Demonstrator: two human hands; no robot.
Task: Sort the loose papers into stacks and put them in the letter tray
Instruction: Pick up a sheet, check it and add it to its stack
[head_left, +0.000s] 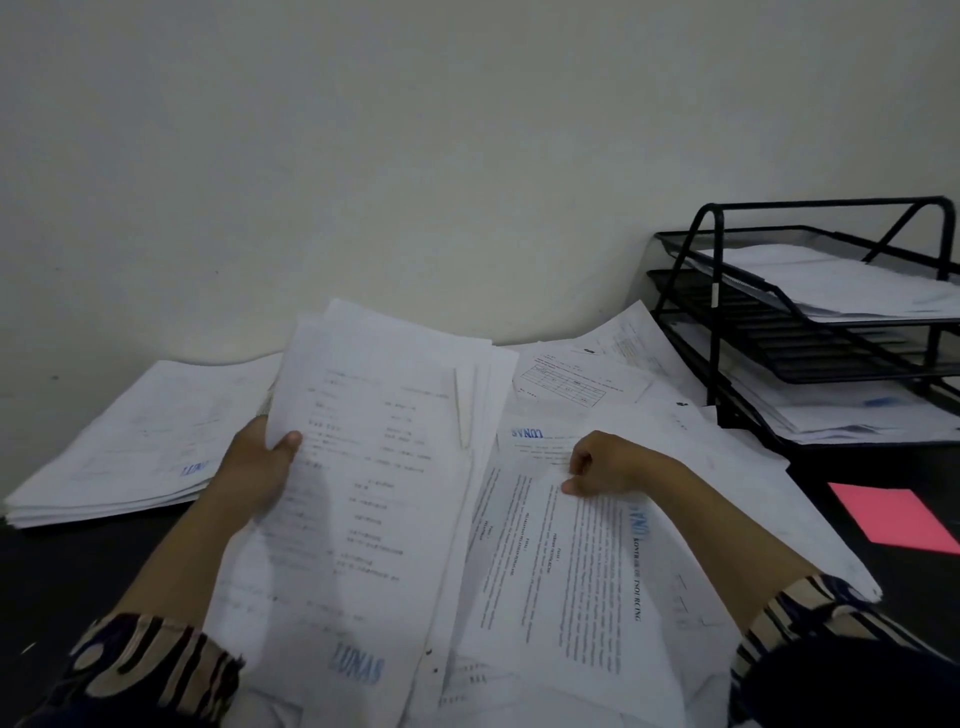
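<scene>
My left hand (260, 467) grips a lifted bundle of printed sheets (384, 457) by its left edge, thumb on the top page, which bears a blue stamp near its bottom. My right hand (602, 465) rests with curled fingers on a printed sheet (566, 561) in the loose paper pile (597, 395) spread over the dark desk, pinching at that sheet. A neat paper stack (130, 441) lies at the left. The black three-tier letter tray (714, 312) stands at the right, with papers in its top and bottom tiers.
A pink sheet (898, 519) lies on the dark desk at the right, in front of the tray. A pale wall rises right behind the desk. Patterned sleeves cover both my forearms at the bottom of the view.
</scene>
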